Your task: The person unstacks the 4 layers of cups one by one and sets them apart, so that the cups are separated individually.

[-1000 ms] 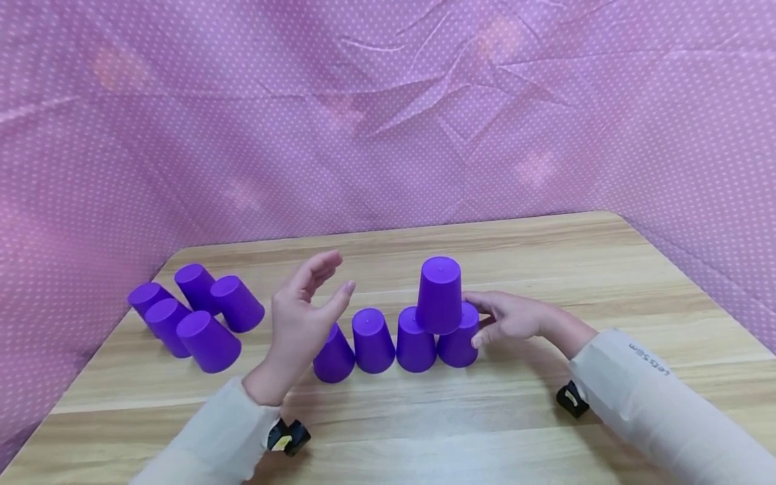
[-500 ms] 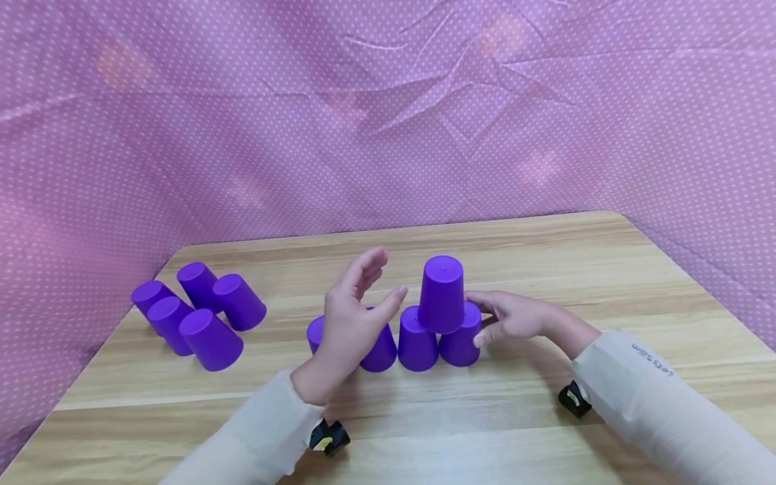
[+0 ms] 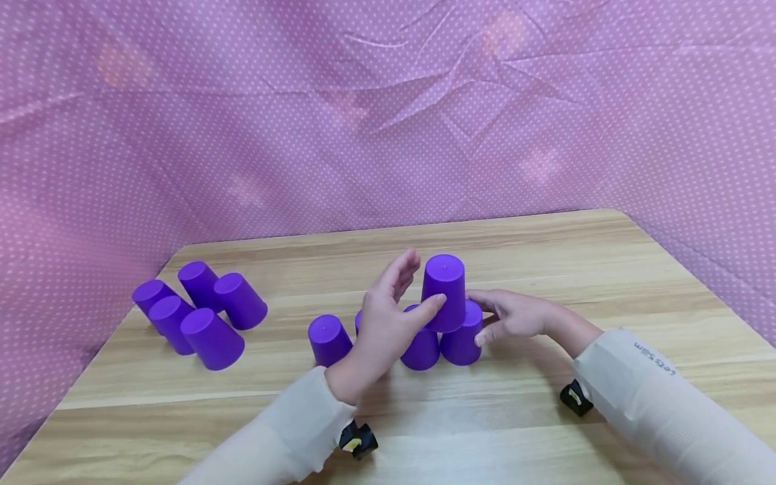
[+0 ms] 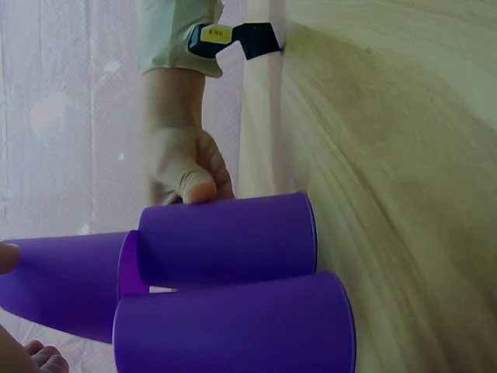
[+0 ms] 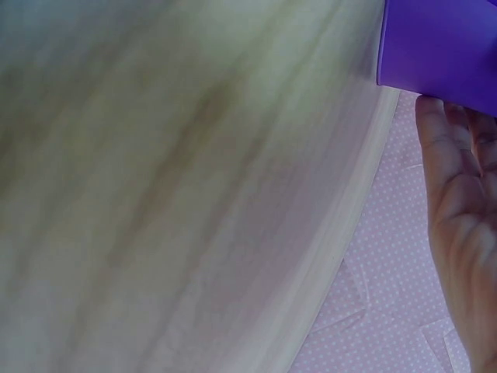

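Upside-down purple plastic cups stand on the wooden table. One top cup [image 3: 445, 275] straddles a lower right cup [image 3: 462, 345] and a lower left cup [image 3: 422, 352]. My left hand [image 3: 383, 330] is beside the top cup, thumb overlapping its front; in the left wrist view its fingers [image 4: 48, 359] show apart from the cup's wall. My right hand [image 3: 515, 316] holds the lower right cup at its side, thumb in front and fingers behind. To the left, an end cup [image 3: 329, 338] stands in the row; the cup beside it is mostly hidden by my left hand.
Several more upside-down purple cups [image 3: 212, 342] are grouped at the table's left side. The table [image 3: 485, 431] ends at the back against a pink dotted cloth [image 3: 388, 135], which also hangs on both sides.
My left hand has moved right, past the row's left cups, to the top cup. My right hand stays at the lower right cup, and the cups keep their places.
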Demonstrator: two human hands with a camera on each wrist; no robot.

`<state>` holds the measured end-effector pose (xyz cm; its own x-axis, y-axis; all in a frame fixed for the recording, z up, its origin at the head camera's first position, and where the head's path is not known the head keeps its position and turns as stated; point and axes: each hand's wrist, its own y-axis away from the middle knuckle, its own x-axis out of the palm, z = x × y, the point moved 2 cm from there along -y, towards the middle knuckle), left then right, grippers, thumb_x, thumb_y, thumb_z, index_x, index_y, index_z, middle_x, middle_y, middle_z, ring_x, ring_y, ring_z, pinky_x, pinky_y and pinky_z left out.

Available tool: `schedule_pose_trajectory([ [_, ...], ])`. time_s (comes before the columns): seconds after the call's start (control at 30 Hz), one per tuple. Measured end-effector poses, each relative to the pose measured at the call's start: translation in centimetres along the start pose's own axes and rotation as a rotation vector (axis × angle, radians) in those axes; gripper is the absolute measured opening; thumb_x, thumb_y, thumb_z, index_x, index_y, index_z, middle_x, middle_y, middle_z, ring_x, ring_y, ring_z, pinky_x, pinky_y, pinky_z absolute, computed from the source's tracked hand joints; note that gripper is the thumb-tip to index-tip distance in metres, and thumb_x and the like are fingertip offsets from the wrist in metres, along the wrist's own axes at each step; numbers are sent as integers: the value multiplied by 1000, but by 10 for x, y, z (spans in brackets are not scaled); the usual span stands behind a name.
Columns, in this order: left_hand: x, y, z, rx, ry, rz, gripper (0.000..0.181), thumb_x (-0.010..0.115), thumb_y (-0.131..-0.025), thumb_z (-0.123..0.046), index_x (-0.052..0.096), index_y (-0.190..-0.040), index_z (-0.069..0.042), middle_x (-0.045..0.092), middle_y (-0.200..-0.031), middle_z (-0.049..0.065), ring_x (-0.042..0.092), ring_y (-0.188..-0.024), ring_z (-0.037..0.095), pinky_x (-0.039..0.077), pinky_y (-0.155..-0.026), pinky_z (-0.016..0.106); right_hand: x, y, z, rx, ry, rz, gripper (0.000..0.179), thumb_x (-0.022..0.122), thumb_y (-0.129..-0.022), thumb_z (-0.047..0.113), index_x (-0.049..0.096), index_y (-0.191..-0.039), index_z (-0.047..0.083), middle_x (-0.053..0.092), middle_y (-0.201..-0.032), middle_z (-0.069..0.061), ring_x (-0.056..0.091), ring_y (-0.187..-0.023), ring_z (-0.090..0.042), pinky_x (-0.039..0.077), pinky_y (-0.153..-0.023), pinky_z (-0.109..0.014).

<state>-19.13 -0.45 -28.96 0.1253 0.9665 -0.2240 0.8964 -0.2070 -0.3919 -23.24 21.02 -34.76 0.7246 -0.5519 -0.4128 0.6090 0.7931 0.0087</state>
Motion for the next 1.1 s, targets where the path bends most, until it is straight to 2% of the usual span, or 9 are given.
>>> schedule_pose_trajectory([
  [0.1, 5, 0, 1, -33, -18, 17, 70, 75, -76, -10, 41, -137, -3, 51, -134, 11, 47, -125, 20, 37, -106, 29, 0, 0, 0, -1, 2, 3, 69, 67, -83, 9, 29, -137, -9, 49, -129, -26, 49, -116, -1, 43, -101, -37],
  [0.27, 11, 0, 4, -50, -47, 55, 73, 76, -76, -14, 39, -138, -3, 51, -134, 12, 50, -123, 22, 39, -105, 32, 0, 0, 0, -1, 13, 6, 70, 67, -83, 9, 28, -137, -9, 48, -129, -26, 49, -116, -1, 44, -101, -34],
  [0.43, 15, 1, 5, -32, -60, 60, 70, 76, -76, -14, 42, -137, -7, 57, -126, 10, 55, -115, 20, 45, -100, 35, -1, 0, 0, 6, 12, 4, 71, 67, -83, 10, 27, -138, -9, 48, -130, -26, 50, -116, -1, 43, -101, -38],
  [0.83, 17, 2, 5, 11, -43, 59, 64, 75, -78, -18, 45, -135, -9, 59, -124, 9, 57, -113, 20, 47, -97, 36, -1, -1, 3, 8, -8, 10, 74, 67, -83, 9, 24, -140, -10, 46, -131, -27, 50, -116, -1, 43, -101, -37],
  [1.1, 13, 2, 5, 29, -20, 17, 62, 76, -76, -16, 50, -131, -9, 61, -120, 5, 58, -112, 16, 47, -96, 36, -1, -1, 2, -13, -2, 12, 66, 66, -83, 8, 31, -136, -8, 49, -129, -26, 49, -117, -2, 44, -100, -33],
])
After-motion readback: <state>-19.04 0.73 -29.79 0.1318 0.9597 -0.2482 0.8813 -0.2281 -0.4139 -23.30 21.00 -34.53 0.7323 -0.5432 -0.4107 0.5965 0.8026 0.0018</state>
